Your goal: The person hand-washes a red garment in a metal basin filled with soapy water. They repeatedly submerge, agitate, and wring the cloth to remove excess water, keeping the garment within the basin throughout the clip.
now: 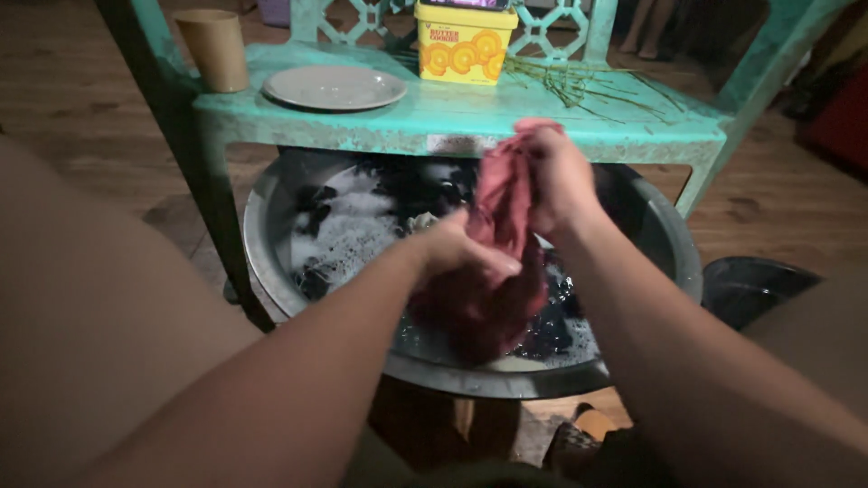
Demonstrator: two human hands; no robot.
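Both my hands hold a wet dark-red cloth [488,298] above a large metal basin [660,244] filled with soapy water and dark laundry. My left hand [457,248] grips the cloth at its middle. Higher up, my right hand [556,176] clutches its top end. The cloth hangs down from them, its lower part over the water.
A turquoise plastic table [470,117] stands over the basin's far side, carrying a grey plate [334,88], a tan cup [215,50], a yellow cookie box [463,42] and thin green stalks [579,81]. A dark bowl [755,287] lies on the wooden floor at right.
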